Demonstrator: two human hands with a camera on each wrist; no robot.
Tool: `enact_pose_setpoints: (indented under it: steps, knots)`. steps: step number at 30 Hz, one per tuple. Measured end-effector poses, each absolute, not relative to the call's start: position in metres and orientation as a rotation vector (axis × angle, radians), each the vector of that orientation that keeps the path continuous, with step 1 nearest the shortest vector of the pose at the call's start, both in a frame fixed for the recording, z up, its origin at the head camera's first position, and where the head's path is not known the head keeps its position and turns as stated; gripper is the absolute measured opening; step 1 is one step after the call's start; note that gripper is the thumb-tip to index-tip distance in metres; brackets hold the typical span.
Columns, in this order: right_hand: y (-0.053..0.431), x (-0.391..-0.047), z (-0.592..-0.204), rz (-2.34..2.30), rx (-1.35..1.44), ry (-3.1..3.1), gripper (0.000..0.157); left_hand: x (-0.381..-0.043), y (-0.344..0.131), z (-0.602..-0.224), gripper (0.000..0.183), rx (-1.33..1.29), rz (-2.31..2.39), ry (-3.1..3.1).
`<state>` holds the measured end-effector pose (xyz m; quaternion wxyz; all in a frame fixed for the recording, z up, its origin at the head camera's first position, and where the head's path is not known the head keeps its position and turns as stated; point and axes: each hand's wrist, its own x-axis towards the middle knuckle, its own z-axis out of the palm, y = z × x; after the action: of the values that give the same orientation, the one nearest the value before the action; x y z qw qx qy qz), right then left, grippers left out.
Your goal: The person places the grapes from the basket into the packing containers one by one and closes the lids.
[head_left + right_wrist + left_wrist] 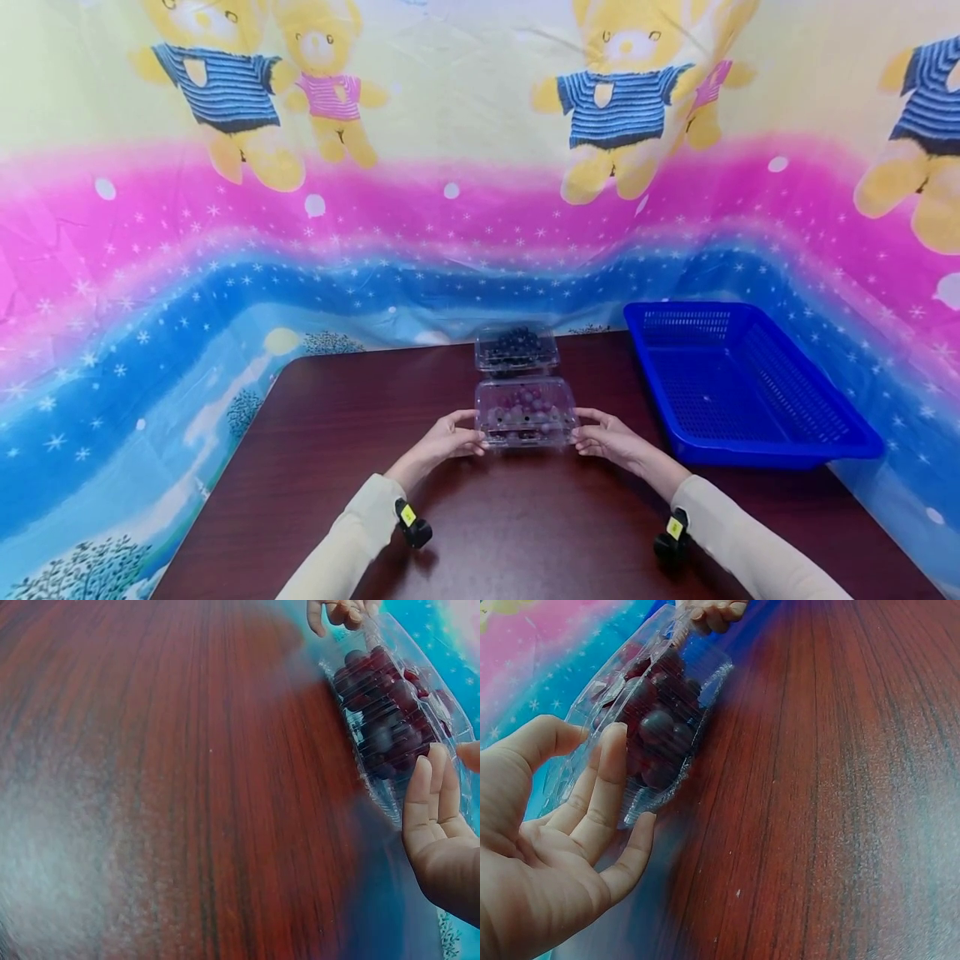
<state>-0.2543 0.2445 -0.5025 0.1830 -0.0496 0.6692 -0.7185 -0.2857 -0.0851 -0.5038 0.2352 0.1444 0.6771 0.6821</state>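
Observation:
A clear plastic clamshell box of red grapes (pixel 525 410) is at the middle of the table, between my two hands. My left hand (pixel 448 440) holds its left end, with the thumb and fingertips at the rim and the little finger apart from it in the left wrist view. At the opposite end my right hand (pixel 609 437) grips the box, its fingers (pixel 416 791) against the side wall and the thumb near the lid edge. Dark grapes show through the ribbed plastic in the left wrist view. Just behind stands a second clear box with dark blue-black fruit (pixel 517 347).
A blue plastic basket (pixel 757 450) with slotted sides stands at the right of the dark wooden table (pixel 330 417). Behind the table hangs a printed cloth (pixel 450 225) with bears and snowflakes, meeting the far edge.

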Motion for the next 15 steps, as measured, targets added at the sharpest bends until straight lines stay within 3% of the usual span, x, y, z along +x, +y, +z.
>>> enact_pose_setpoints:
  steps: [15]
  knots:
    - [0.2442,-0.2575,-0.5057,-2.02,-0.125,1.897,0.068,-0.2867,-0.0842,-0.5055,0.061,0.385,1.884,1.852]
